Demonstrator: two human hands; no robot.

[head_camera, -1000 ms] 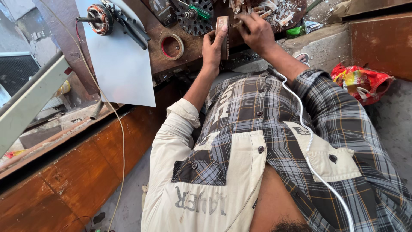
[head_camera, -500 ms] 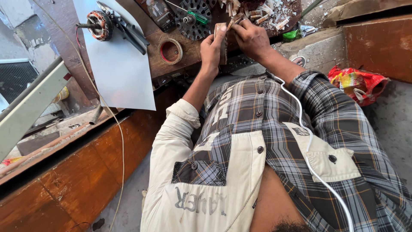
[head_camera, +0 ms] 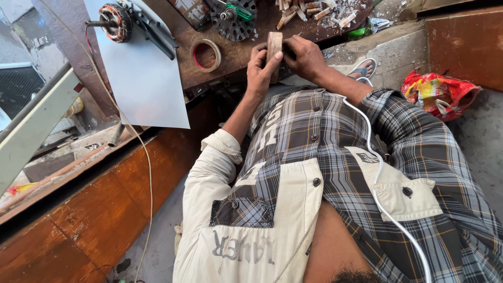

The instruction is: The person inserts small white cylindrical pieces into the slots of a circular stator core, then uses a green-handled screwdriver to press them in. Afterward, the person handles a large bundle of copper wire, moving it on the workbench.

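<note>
Two hands are in view, both the person's own, meeting at the near edge of a dark wooden workbench [head_camera: 238, 57]. Between them stands one small wooden block [head_camera: 274, 43], upright, its lower part resting at the bench edge. The left hand [head_camera: 260, 71] is clenched around the block's left side, thumb laid across its front face. The right hand [head_camera: 303, 56] grasps the block from the right, fingers curled over its upper end. Both grips are closed on the same block.

On the bench, counted:
- one roll of tape [head_camera: 206, 55], brownish with a red inner ring, lying flat just left of the left hand;
- one round wound stator [head_camera: 233, 20] with a green-handled tool lying across it, behind the block;
- one pair of black-handled pliers [head_camera: 155, 32], lying on one pale sheet [head_camera: 144, 84] that overhangs the bench edge;
- one copper-wound rotor on a shaft [head_camera: 116, 22], at the sheet's far left corner;
- a scatter of short sticks and scraps [head_camera: 314, 11] at the far right, too many and too small to count.

Off the bench: one sandal [head_camera: 362, 68] beyond the right forearm, one red and yellow plastic bag [head_camera: 439, 93] on the floor to the right, one white cable [head_camera: 374, 173] running down the checked shirt.
</note>
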